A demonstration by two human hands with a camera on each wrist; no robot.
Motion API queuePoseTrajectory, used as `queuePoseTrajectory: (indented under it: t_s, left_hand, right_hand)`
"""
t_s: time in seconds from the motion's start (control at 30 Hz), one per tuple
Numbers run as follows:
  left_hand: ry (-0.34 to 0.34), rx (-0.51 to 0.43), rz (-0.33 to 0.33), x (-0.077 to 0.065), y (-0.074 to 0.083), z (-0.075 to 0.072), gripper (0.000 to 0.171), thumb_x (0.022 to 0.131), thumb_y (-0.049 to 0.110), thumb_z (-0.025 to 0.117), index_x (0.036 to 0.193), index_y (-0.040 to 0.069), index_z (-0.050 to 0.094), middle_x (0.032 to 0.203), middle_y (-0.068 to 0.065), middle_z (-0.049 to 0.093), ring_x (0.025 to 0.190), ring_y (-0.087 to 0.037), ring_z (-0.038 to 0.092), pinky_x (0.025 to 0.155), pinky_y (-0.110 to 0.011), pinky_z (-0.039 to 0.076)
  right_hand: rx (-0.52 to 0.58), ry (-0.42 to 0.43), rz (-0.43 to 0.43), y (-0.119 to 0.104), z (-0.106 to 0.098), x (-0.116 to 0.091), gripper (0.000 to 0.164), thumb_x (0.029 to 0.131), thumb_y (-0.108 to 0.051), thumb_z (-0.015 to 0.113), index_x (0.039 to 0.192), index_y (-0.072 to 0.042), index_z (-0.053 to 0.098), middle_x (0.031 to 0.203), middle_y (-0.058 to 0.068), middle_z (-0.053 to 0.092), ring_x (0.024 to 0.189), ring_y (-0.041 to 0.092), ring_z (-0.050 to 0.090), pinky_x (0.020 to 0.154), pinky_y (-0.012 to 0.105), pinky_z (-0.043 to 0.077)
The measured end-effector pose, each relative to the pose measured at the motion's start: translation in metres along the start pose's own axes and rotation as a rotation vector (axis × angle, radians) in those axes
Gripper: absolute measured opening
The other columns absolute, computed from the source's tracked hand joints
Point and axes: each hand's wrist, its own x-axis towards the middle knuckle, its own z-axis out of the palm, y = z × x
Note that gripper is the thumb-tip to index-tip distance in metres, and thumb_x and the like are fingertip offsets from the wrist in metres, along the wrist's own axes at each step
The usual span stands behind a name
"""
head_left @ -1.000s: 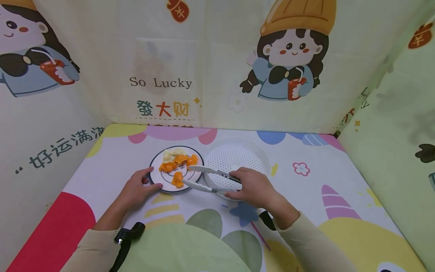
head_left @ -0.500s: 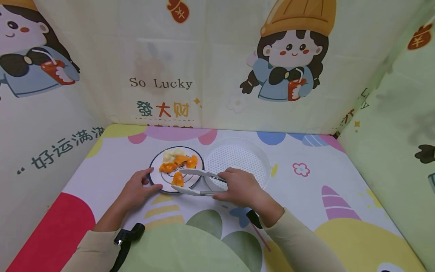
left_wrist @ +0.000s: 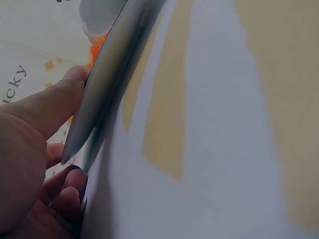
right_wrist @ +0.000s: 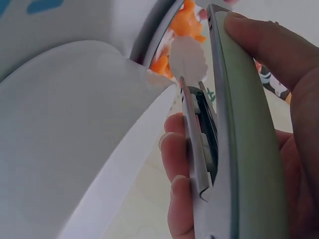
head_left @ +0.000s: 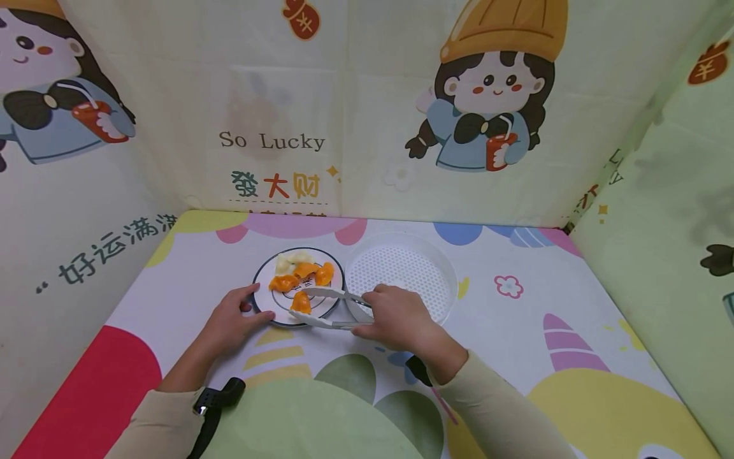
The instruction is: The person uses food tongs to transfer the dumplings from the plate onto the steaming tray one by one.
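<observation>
My left hand [head_left: 232, 319] grips the left side of a white plate [head_left: 264, 294] with a dark rim; in the left wrist view the thumb [left_wrist: 55, 102] presses on the plate's edge. Several glossy orange pieces [head_left: 283, 283] and some pale yellowish pieces [head_left: 292, 260] lie on the plate. Nearest to me is a separate orange piece [head_left: 301, 302]. In my right hand [head_left: 398, 319] are metal tongs [head_left: 321, 322], their arms spread. Their pale tips reach over the plate, one on each side of that piece. The right wrist view shows the tongs' light green handle [right_wrist: 249, 129].
A round white perforated tray [head_left: 401, 255] stands right beside the plate, partly behind the right hand and tongs. A patterned cloth [head_left: 504, 319] covers the table. Printed curtains [head_left: 373, 127] enclose the back and sides.
My right hand has moved left with the tongs, bringing their tips from the plate's right edge to around the nearest orange piece. The left hand has stayed on the plate.
</observation>
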Motion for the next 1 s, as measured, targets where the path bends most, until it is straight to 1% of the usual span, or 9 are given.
queuePoseTrajectory:
  t_s: [0.2, 0.33, 0.43, 0.67, 0.77, 0.87, 1.0]
  left_hand:
    - [0.002, 0.007, -0.003, 0.000, 0.000, 0.000, 0.087, 0.088, 0.040, 0.076, 0.152, -0.002, 0.035, 0.129, -0.027, 0.044, 0.107, -0.038, 0.044, 0.087, -0.047, 0.044]
    - [0.003, 0.010, 0.003, 0.000, 0.000, -0.001, 0.087, 0.088, 0.041, 0.076, 0.152, -0.002, 0.035, 0.128, -0.027, 0.045, 0.107, -0.038, 0.044, 0.086, -0.047, 0.044]
    - [0.002, 0.010, 0.005, 0.000, 0.000, 0.000, 0.087, 0.088, 0.040, 0.076, 0.152, -0.003, 0.035, 0.128, -0.027, 0.045, 0.107, -0.038, 0.044, 0.086, -0.047, 0.044]
    - [-0.005, 0.006, 0.007, 0.000, -0.001, -0.001, 0.087, 0.089, 0.042, 0.075, 0.152, -0.002, 0.034, 0.130, -0.027, 0.044, 0.107, -0.038, 0.044, 0.087, -0.048, 0.043]
    - [-0.007, 0.004, 0.013, -0.001, -0.001, -0.001, 0.088, 0.089, 0.042, 0.075, 0.152, -0.003, 0.034, 0.131, -0.027, 0.043, 0.108, -0.037, 0.045, 0.087, -0.048, 0.042]
    - [-0.009, 0.004, 0.016, -0.002, -0.001, 0.000, 0.087, 0.089, 0.042, 0.075, 0.152, -0.003, 0.035, 0.132, -0.027, 0.043, 0.108, -0.037, 0.045, 0.088, -0.048, 0.041]
    - [-0.011, 0.007, 0.016, -0.003, 0.000, -0.001, 0.087, 0.089, 0.043, 0.075, 0.152, -0.003, 0.035, 0.131, -0.027, 0.043, 0.108, -0.037, 0.044, 0.089, -0.048, 0.042]
  right_hand:
    - [-0.012, 0.010, -0.006, 0.000, 0.001, 0.000, 0.046, 0.083, -0.048, 0.074, 0.114, -0.014, 0.073, 0.094, -0.001, 0.066, 0.075, 0.013, 0.053, 0.058, 0.028, 0.048]
    - [-0.016, 0.020, -0.004, 0.001, 0.002, -0.001, 0.047, 0.083, -0.049, 0.073, 0.116, -0.015, 0.073, 0.099, 0.000, 0.068, 0.077, 0.014, 0.055, 0.060, 0.029, 0.048]
    - [-0.016, 0.038, -0.010, 0.002, 0.001, -0.003, 0.047, 0.084, -0.049, 0.072, 0.117, -0.015, 0.073, 0.102, 0.000, 0.068, 0.078, 0.014, 0.056, 0.060, 0.030, 0.048]
    - [0.000, 0.090, -0.027, 0.007, -0.005, -0.010, 0.044, 0.085, -0.048, 0.072, 0.116, -0.017, 0.072, 0.097, -0.001, 0.067, 0.079, 0.013, 0.056, 0.060, 0.030, 0.048]
    - [0.010, 0.120, -0.026, 0.012, -0.007, -0.014, 0.045, 0.084, -0.048, 0.074, 0.117, -0.016, 0.072, 0.099, -0.001, 0.067, 0.082, 0.014, 0.058, 0.062, 0.031, 0.049]
    - [0.014, 0.171, -0.029, 0.019, -0.009, -0.019, 0.047, 0.083, -0.047, 0.076, 0.117, -0.014, 0.072, 0.100, 0.001, 0.068, 0.082, 0.016, 0.060, 0.064, 0.032, 0.050]
    - [0.015, 0.242, -0.028, 0.030, -0.014, -0.025, 0.049, 0.083, -0.046, 0.078, 0.117, -0.011, 0.071, 0.098, 0.002, 0.068, 0.080, 0.016, 0.059, 0.065, 0.033, 0.050]
